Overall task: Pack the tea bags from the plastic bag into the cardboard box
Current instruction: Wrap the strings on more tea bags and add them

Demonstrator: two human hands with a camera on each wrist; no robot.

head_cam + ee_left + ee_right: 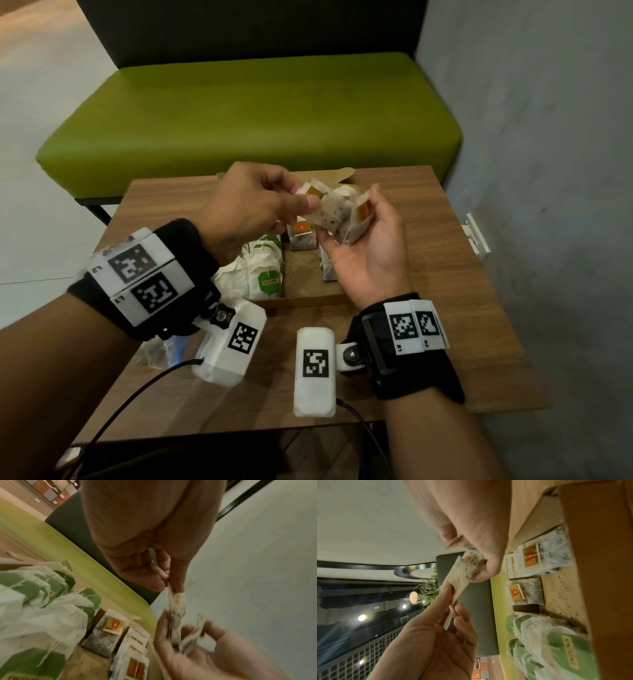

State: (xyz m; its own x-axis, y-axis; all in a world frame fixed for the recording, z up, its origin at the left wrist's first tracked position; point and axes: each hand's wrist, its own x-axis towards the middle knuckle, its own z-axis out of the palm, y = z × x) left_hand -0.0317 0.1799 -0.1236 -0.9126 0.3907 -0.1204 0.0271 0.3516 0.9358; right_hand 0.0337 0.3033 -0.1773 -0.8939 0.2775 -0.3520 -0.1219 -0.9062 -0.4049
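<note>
Above the open cardboard box [308, 299], my right hand [349, 219] is palm up, fingers curled round a small bunch of tea bags [358, 219] with orange tags. My left hand [310, 200] pinches one tea bag [330, 212] of that bunch between thumb and forefinger. The left wrist view shows this pinched tea bag [177, 603] hanging from the left hand [173, 586] into the right hand [188, 635]. In the box lie green-tagged tea bags [265, 274] on the left and orange-tagged tea bags [301, 238] at the middle and right. The plastic bag [161, 353] lies under my left wrist, mostly hidden.
The box stands on a small wooden table [462, 308]. A green bench [239, 113] runs behind it and a grey wall [548, 137] stands on the right. Black cables [130, 397] trail off the table's front edge.
</note>
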